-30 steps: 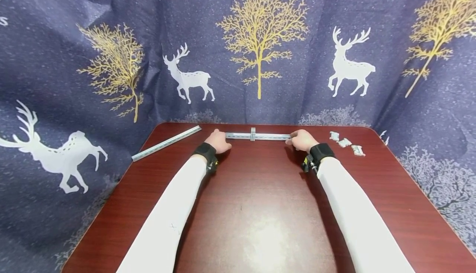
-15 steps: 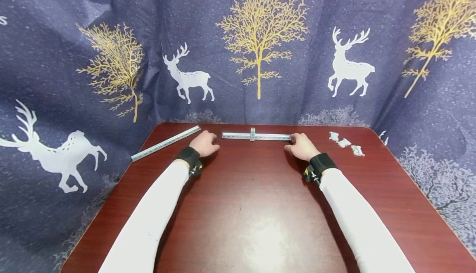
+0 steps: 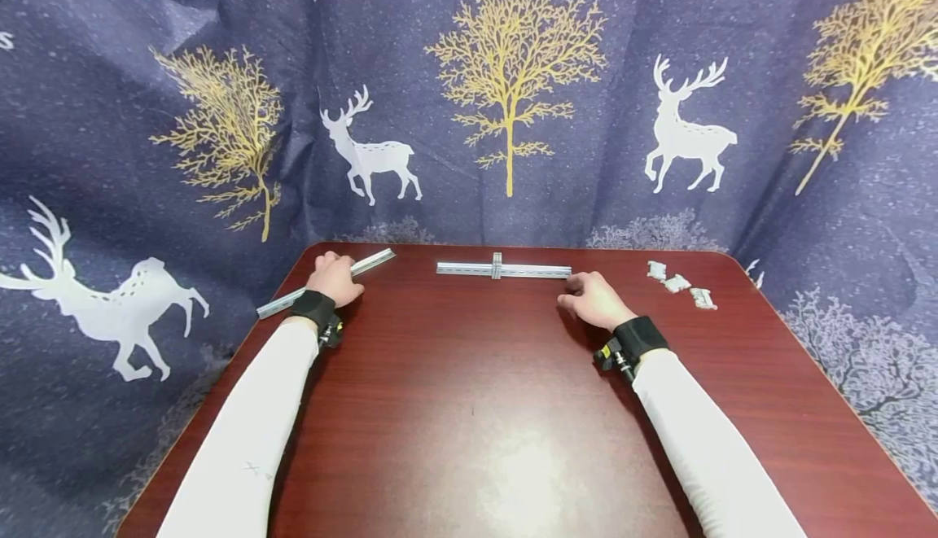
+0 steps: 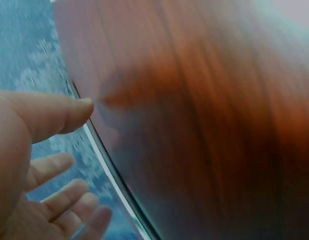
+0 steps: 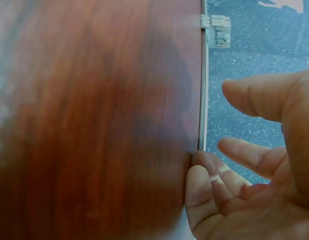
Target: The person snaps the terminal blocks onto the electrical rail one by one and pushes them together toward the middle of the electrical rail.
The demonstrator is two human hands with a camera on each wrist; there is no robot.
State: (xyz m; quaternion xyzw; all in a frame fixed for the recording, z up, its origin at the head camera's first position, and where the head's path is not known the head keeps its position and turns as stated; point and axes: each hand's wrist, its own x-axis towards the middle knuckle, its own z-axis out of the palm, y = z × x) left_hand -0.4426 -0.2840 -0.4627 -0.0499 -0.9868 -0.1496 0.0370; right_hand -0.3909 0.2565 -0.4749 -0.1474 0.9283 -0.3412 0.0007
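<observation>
A slotted metal rail (image 3: 374, 262), like a DIN rail, lies slantwise at the table's left. My left hand (image 3: 333, 277) is over its middle, hiding part of it. In the left wrist view the thumb (image 4: 69, 115) and fingers are spread, and the rail (image 4: 112, 167) runs between them without a visible grip. A second slotted rail (image 3: 535, 271) lies across the back of the table, with a pale terminal-block-like piece (image 3: 497, 265) seated near its middle. My right hand (image 3: 597, 302) is by that rail's right end, thumb apart from the loosely bent fingers.
Three small pale pieces (image 3: 677, 282) lie at the back right of the reddish-brown table (image 3: 469, 408). A dark blue curtain (image 3: 454, 115) printed with deer and trees hangs behind and beside the table.
My left hand has let go of the middle rail's left end and moved left to the slanted rail. The right hand has drawn slightly back from the right end.
</observation>
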